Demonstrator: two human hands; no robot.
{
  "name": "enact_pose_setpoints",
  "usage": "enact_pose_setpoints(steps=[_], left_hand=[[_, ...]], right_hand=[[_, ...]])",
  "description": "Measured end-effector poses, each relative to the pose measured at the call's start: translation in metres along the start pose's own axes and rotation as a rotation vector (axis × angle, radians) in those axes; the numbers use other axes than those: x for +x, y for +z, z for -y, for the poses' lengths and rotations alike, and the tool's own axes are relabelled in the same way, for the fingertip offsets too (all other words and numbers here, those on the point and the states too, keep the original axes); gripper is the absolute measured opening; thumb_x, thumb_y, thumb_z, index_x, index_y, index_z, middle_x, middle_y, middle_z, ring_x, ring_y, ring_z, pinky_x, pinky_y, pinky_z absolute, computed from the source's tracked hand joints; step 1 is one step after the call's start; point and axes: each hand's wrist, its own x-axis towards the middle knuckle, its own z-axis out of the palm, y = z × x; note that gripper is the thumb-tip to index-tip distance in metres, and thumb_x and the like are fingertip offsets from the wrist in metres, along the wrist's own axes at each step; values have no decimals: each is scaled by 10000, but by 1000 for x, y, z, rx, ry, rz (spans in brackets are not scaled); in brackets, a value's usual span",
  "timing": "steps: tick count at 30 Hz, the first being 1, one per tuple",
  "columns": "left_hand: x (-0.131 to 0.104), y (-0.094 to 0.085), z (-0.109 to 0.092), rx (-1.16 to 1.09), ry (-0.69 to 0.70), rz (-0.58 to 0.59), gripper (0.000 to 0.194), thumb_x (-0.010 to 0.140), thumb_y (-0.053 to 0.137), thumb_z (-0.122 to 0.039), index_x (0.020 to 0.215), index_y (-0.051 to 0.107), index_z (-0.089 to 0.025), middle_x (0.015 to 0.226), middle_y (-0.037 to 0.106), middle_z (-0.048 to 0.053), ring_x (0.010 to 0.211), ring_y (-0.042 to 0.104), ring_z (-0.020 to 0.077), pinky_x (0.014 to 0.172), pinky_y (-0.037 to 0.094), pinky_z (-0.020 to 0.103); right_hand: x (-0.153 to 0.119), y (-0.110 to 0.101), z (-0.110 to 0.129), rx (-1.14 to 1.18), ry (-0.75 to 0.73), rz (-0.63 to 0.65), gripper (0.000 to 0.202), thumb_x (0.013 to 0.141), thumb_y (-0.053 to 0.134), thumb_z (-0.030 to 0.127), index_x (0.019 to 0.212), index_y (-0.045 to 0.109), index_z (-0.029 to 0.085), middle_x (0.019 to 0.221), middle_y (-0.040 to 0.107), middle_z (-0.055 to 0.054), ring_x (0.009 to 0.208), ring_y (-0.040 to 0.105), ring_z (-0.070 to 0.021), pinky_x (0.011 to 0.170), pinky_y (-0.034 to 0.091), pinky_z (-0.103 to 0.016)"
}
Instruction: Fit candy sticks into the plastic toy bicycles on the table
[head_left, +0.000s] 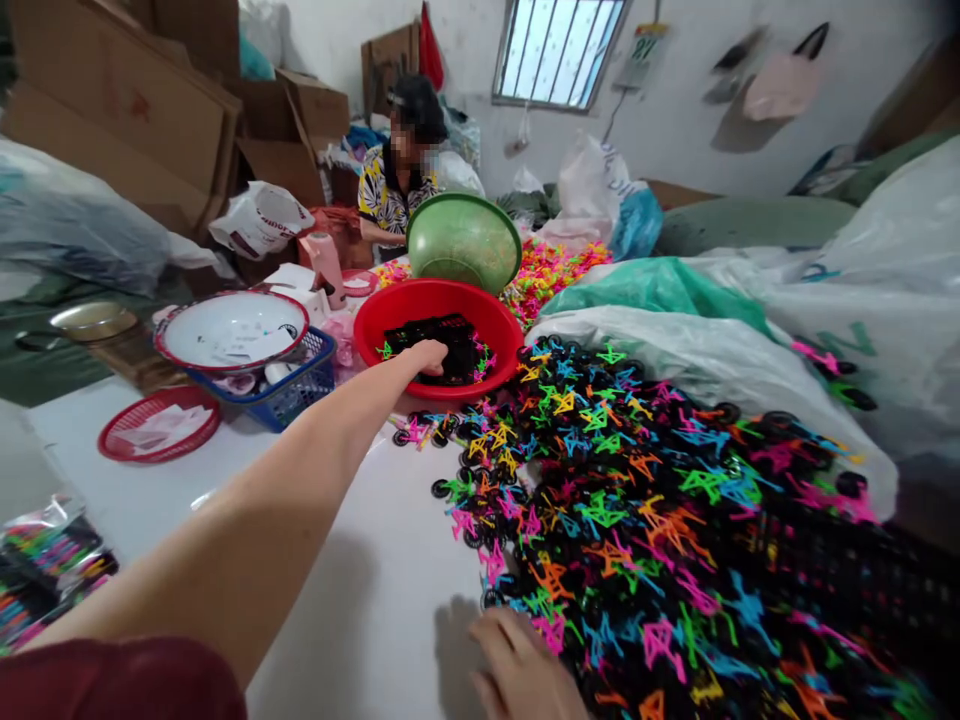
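Note:
My left hand [429, 357] reaches into a red basin [442, 388], its fingers closed at a black basket-like item [459, 345]; whether they grip it is hidden. Small green and pink pieces lie around that item. Near the bottom edge, my right hand [525, 665] rests on the left border of a large pile of small colourful plastic bicycle-like pieces [607, 510] with black wheels. Its fingers are bent and partly apart, and whether anything is under them cannot be seen.
A green basin [465, 240] tilts behind the red one, near a person [397, 190]. To the left are a blue basket [300, 380], a white bowl [232, 330] and a red tray [157, 425]. Plastic bags [750, 350] border the pile; a black crate [847, 570] sits right.

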Motion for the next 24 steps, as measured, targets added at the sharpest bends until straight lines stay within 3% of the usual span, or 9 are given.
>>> enact_pose_setpoints(steps=[2,6,9,11,14,16,18,20,24], left_hand=[[-5,-6,3,3,14,-13,296,854,546,-320,1073,568,-123,1103,584,94,991,570,207,855,470,417],[-17,-15,7,32,23,-76,306,865,526,-329,1094,555,-129,1105,580,90,978,573,202,843,475,416],[-29,-22,9,75,34,-124,284,868,516,-283,1091,558,-112,1068,595,110,975,576,209,846,466,390],[-42,-29,9,101,53,-171,294,849,516,-226,1112,552,-99,1085,588,144,1030,553,233,870,443,361],[-75,-32,7,118,100,-280,348,849,442,-174,1188,502,-121,1185,536,141,1132,482,237,933,393,342],[-104,-19,6,108,159,-316,339,864,373,-152,1172,515,-163,1162,551,93,1110,491,202,946,379,318],[-130,7,7,101,224,-243,291,843,400,-147,1069,581,-177,1049,600,73,1010,541,197,891,413,304],[-146,40,9,122,170,-147,259,802,449,-118,1003,612,-132,989,611,115,958,560,232,838,438,337],[-140,85,14,136,106,-122,389,759,472,-43,1127,567,-127,1137,542,175,1101,485,299,905,385,456]], right_hand=[[39,-4,-14,-50,-2,72,262,752,511,103,965,582,236,942,621,-35,835,598,-194,681,502,-286],[145,-2,-30,-208,81,92,263,835,426,74,1031,578,160,1000,590,-103,957,541,-210,818,433,-313],[208,25,-33,-235,103,90,373,846,448,85,1213,483,139,1106,554,-145,1028,500,-237,888,369,-384],[229,47,-32,-236,103,103,389,848,469,110,1235,472,149,1149,538,-158,1078,468,-255,939,309,-440],[229,72,-27,-253,101,133,312,863,424,126,1149,547,146,1165,530,-172,1135,418,-270,973,247,-469],[216,78,-23,-266,94,153,297,859,397,122,1092,579,141,1155,531,-172,1152,396,-277,967,251,-449],[201,79,-19,-277,78,172,298,853,390,126,1076,586,143,1155,526,-162,1175,368,-285,968,245,-430],[191,79,-14,-299,69,156,309,859,378,138,1102,569,155,1175,508,-149,1195,338,-288,973,231,-421],[190,80,-11,-354,200,87,349,852,445,229,1196,487,185,1092,523,-126,1057,426,-282,895,285,-413]])
